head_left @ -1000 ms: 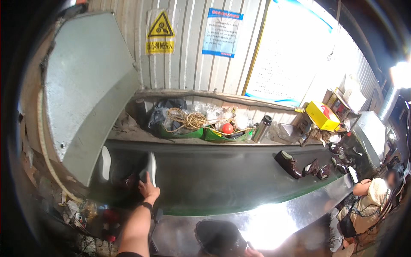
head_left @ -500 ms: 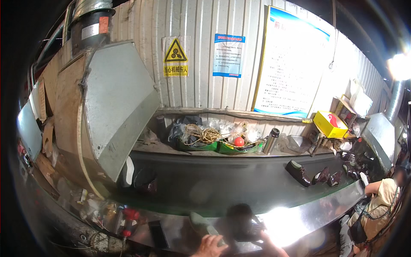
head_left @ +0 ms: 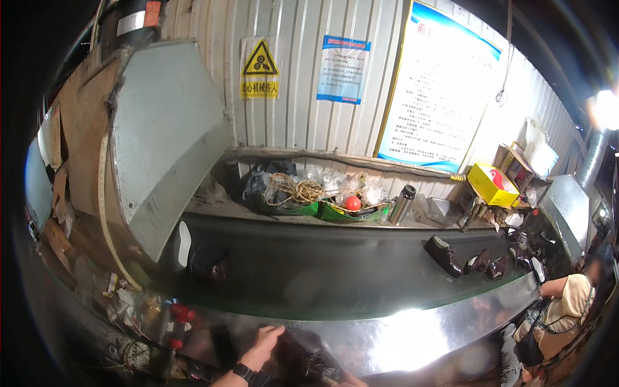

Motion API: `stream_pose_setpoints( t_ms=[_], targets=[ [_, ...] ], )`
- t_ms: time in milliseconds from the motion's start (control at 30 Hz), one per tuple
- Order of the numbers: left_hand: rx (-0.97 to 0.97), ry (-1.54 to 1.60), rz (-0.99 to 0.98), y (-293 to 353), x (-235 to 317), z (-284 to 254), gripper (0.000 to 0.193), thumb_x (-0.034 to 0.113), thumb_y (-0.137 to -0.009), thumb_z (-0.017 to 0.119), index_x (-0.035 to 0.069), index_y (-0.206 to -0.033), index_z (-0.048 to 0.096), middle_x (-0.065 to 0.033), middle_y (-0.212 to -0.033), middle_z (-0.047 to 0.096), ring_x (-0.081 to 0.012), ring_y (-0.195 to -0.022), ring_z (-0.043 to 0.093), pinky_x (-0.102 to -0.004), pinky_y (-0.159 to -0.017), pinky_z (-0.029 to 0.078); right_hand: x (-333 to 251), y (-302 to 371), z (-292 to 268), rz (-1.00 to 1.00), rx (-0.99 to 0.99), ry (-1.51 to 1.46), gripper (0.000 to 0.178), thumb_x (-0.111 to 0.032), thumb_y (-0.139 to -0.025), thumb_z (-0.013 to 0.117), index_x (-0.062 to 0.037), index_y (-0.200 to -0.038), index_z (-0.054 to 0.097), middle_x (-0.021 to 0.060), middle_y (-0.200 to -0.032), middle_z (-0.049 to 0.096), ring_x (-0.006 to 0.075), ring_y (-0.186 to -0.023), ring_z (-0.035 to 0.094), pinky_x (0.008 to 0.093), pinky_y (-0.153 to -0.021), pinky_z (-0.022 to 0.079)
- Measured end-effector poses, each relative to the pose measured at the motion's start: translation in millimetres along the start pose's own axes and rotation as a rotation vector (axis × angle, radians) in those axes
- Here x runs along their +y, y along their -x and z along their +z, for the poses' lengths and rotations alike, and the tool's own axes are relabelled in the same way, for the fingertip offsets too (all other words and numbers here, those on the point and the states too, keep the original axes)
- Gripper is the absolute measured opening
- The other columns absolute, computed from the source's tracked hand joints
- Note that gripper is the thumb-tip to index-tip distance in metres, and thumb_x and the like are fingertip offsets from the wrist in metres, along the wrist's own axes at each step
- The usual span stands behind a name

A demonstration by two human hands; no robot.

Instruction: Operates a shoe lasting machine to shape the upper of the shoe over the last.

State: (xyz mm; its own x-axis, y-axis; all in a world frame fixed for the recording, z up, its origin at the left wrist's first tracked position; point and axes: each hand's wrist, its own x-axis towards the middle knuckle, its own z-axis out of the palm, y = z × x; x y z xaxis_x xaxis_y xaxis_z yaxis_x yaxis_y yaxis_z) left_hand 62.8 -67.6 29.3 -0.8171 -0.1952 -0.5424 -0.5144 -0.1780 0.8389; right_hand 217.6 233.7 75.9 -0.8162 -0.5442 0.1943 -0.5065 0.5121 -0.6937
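Note:
A dark, glossy shoe (head_left: 309, 351) is held low over the metal ledge, tilted and blurred by motion. My left hand (head_left: 263, 343), with a watch on the wrist, grips its upper left end, the thumb side uppermost. At the lower edge, my right hand (head_left: 345, 379) has hold of the shoe's near end; most of its fingers are cut off or hidden. Left of my left hand, a dark flat rectangle like a phone (head_left: 223, 345) lies on the ledge.
Beyond the metal ledge (head_left: 361, 335) runs a dark conveyor belt (head_left: 329, 258), with a white sole (head_left: 184, 245) at left and dark shoes (head_left: 445, 256) at right. A steel flask (head_left: 403, 204) stands behind. A metal hood (head_left: 167, 142) covers the left; a co-worker (head_left: 567, 303) sits right.
The pale sole-shaped piece that was in my left hand is out of sight. My left hand has moved left and onto the dark shoe, which came left with my right hand. The view shifted.

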Motion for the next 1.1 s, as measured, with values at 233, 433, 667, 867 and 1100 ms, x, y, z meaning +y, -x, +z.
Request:
stream_pose_setpoints(
  t_ms=[233,433,667,867,1100],
  targets=[
    [0.608,-0.795,0.781,-15,-6,11,0.022,0.026,-0.089,0.068,0.004,-0.089,0.072,-0.0176,-0.088,0.07,-0.0372,-0.083,0.064,-0.0424,-0.079,0.051,2,-43,25,-0.004,0.307,0.056,0.079,-0.014,-0.077,0.08,-0.0107,-0.147,0.043,0.0238,-0.132,0.049,0.0469,-0.12,0.047,0.0464,-0.104,0.041],
    [0.493,-0.416,0.341,-12,-18,13,0.027,0.024,-0.092,0.064,-0.002,-0.094,0.07,-0.0191,-0.087,0.071,-0.0284,-0.081,0.067,-0.0403,-0.078,0.051,23,-40,25,0.256,0.222,-0.36,0.088,-0.021,-0.081,0.08,0.0008,-0.15,0.03,0.0244,-0.154,0.033,0.0361,-0.143,0.033,0.0451,-0.118,0.024],
    [0.245,-0.245,0.193,37,-57,35,0.025,0.022,-0.09,0.066,0.001,-0.104,0.068,-0.0085,-0.096,0.071,-0.0177,-0.09,0.065,-0.0333,-0.082,0.051,-14,24,-38,0.18,-0.047,-0.354,0.08,-0.017,-0.087,0.07,0.0,-0.152,0.028,0.0261,-0.155,0.03,0.0398,-0.147,0.024,0.0457,-0.12,0.018],
    [0.472,-0.695,0.135,62,-30,101,0.069,0.046,-0.07,0.079,0.002,-0.117,0.054,-0.0214,-0.114,0.062,-0.0386,-0.106,0.062,-0.0446,-0.093,0.049,19,34,-21,0.17,-0.104,-0.299,0.084,-0.017,-0.088,0.07,-0.0019,-0.154,0.02,0.0239,-0.159,0.023,0.0368,-0.15,0.017,0.0451,-0.122,0.013],
    [0.575,-0.514,0.223,54,-49,74,0.05,0.038,-0.07,0.078,0.001,-0.099,0.06,-0.0192,-0.097,0.068,-0.0367,-0.096,0.066,-0.0452,-0.083,0.051,98,28,18,0.153,-0.175,-0.603,0.079,-0.022,-0.092,0.067,-0.0068,-0.155,0.022,0.0196,-0.156,0.031,0.033,-0.144,0.028,0.045,-0.117,0.026]
  ],
)
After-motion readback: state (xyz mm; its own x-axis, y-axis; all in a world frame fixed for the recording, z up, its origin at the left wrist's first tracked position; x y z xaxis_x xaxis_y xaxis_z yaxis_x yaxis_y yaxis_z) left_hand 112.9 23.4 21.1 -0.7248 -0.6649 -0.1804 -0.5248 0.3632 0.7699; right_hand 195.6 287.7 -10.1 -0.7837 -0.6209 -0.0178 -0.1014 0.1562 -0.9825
